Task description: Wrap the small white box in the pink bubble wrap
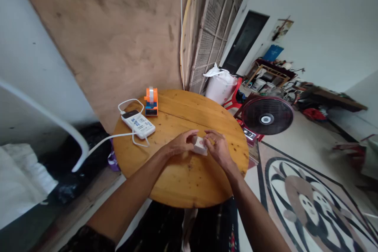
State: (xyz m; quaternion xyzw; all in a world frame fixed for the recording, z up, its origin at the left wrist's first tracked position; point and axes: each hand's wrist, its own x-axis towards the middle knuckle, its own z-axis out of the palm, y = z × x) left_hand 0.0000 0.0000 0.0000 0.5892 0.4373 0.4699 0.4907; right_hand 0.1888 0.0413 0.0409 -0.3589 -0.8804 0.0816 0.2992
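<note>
A small white box [200,146] with a reddish mark on its top sits on the round wooden table [189,189], between my hands. My left hand [180,143] curls its thumb and fingers about the box's left end. From the other side, my right hand [219,147] bends its fingers against the right end. Whether the box is a carton or a stack of cards is too small to tell. Both forearms reach in from the near edge.
A white power bank [143,128] with a looped cable lies at the table's left. Behind it stands an orange and blue tape dispenser [151,104]. A round fan [265,116] is beyond the right edge, near a white sack [221,86]. A plywood board leans behind the table.
</note>
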